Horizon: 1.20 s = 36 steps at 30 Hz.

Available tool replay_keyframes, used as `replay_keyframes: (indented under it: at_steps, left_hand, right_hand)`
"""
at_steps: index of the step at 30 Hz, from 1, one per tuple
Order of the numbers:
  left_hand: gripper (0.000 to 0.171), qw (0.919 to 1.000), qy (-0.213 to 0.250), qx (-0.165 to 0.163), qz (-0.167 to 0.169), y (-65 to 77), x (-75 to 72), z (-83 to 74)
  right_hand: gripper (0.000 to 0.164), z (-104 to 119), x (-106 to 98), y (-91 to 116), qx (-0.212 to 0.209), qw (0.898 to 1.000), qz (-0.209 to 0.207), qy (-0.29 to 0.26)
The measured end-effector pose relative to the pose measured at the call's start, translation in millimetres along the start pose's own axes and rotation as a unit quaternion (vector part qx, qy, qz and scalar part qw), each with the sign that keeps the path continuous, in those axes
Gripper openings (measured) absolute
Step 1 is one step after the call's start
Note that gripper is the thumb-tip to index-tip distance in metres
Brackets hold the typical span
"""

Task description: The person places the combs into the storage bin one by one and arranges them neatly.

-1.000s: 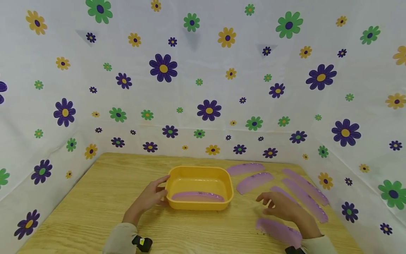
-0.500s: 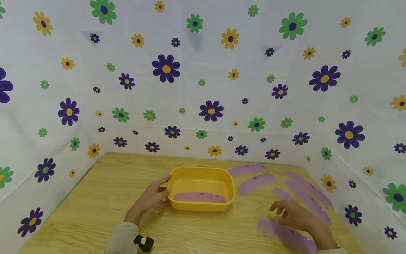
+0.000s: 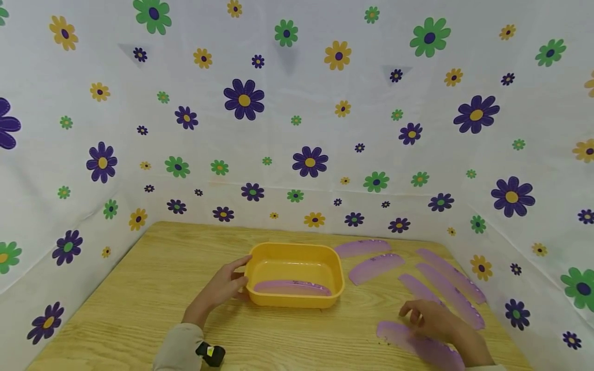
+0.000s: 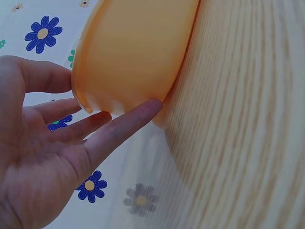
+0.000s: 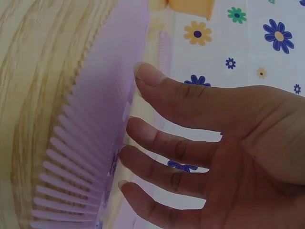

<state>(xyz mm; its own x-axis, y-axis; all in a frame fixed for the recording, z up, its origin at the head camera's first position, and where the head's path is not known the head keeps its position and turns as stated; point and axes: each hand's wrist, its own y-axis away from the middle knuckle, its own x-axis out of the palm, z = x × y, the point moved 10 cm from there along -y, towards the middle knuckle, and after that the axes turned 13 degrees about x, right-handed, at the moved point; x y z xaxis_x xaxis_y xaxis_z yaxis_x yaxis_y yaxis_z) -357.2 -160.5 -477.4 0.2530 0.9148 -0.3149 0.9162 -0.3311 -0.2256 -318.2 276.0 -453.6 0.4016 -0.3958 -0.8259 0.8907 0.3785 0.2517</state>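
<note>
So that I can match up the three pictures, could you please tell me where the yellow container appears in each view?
Head: the yellow container is below centre, the left hand at its left end.
Left wrist: the yellow container fills the upper middle, cut off by the top edge.
Right wrist: only part of the yellow container shows, at the top edge.
Shared landmark: the wood-grain tabletop.

A light wooden table [image 3: 139,288] with streaky grain fills the near area. White cloth [image 3: 204,139] hangs beyond its far edge and along its left and right sides, printed with purple flowers [image 3: 244,100], green flowers [image 3: 429,37] and yellow flowers [image 3: 337,55]. A faint crease [image 3: 278,187] crosses the far cloth low down. Dark specks [image 3: 384,342] dot the table's near right.
</note>
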Motion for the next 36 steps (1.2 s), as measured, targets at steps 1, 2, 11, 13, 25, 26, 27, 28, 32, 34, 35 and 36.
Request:
replay_keyframes:
  at_steps: [1,2,11,13,25,26,27,28,32,34,35,36]
  left_hand:
    - [0.066,1.0000,-0.001,0.001,0.002,0.0,0.2,0.0]
    - [0.066,1.0000,-0.002,0.001,0.001,0.0,0.3,0.0]
    - [0.066,1.0000,-0.007,-0.004,-0.004,-0.7,-1.2,2.7]
    - [0.066,1.0000,-0.006,-0.003,-0.004,-0.7,-1.2,2.6]
    - [0.066,0.9999,0.003,-0.009,-0.006,-0.5,-1.5,5.3]
    - [0.066,0.9999,0.001,-0.010,-0.006,-0.3,-1.6,5.9]
    - [0.066,0.9999,0.000,-0.010,-0.007,-0.2,-1.7,6.2]
    - [0.066,0.9999,-0.001,-0.011,-0.008,-0.1,-1.8,6.4]
    - [0.066,0.9998,-0.003,-0.014,-0.012,-0.1,-2.5,6.5]
    - [0.066,0.9998,-0.004,-0.013,-0.012,-0.4,-2.6,6.1]
    - [0.066,0.9998,-0.003,-0.013,-0.012,-0.5,-2.5,5.8]
    - [0.066,0.9999,-0.004,-0.013,-0.011,-0.5,-2.3,5.4]
  right_hand:
    - [0.025,-2,1,0,0.004,1.000,0.002,-0.001]
    - [0.026,-3,1,0,0.006,1.000,0.004,-0.003]
    - [0.034,-8,3,0,0.011,1.000,0.000,0.003]
    - [0.034,-8,3,-1,0.009,1.000,-0.004,0.005]
    - [0.024,-7,2,-7,-0.020,1.000,0.000,-0.004]
    - [0.021,-5,2,-7,-0.027,1.000,0.000,-0.010]
    - [0.019,-4,1,-7,-0.034,0.999,0.002,-0.018]
    - [0.017,-2,0,-8,-0.037,0.999,0.007,-0.029]
    - [0.009,4,-1,-12,-0.045,0.997,0.027,-0.054]
    - [0.005,7,-2,-14,-0.047,0.997,0.031,-0.050]
    - [0.005,9,-3,-15,-0.049,0.997,0.031,-0.047]
    - [0.005,11,-4,-17,-0.053,0.997,0.030,-0.044]
